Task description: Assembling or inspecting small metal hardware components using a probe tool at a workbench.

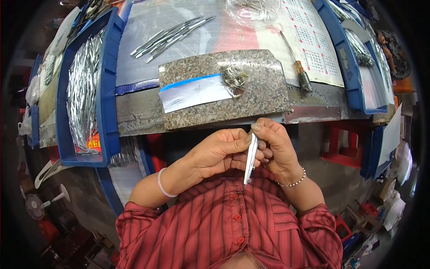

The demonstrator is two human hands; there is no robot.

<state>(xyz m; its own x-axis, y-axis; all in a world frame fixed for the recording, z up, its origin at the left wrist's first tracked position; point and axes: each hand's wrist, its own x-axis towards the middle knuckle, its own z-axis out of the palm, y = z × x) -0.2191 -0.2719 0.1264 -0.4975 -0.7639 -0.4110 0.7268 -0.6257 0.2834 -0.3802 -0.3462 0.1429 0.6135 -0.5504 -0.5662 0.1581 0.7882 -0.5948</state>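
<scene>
Both my hands meet close to my chest, below the table's front edge. My left hand (219, 150) and my right hand (275, 145) together hold a slim silver metal tool, like tweezers (250, 159), with its point aimed down toward my red striped shirt. My fingers pinch its upper end. On the speckled stone slab (264, 96) just beyond my hands lie a small heap of tiny metal parts (234, 80) and a white paper strip with a blue edge (192, 92).
A blue tray (107, 89) at the left holds several silver metal pieces. More silver tools (172, 36) lie at the back of the table. A screwdriver (298, 67) rests on a calendar sheet at the right, beside another blue tray (354, 85). Red stools stand under the table.
</scene>
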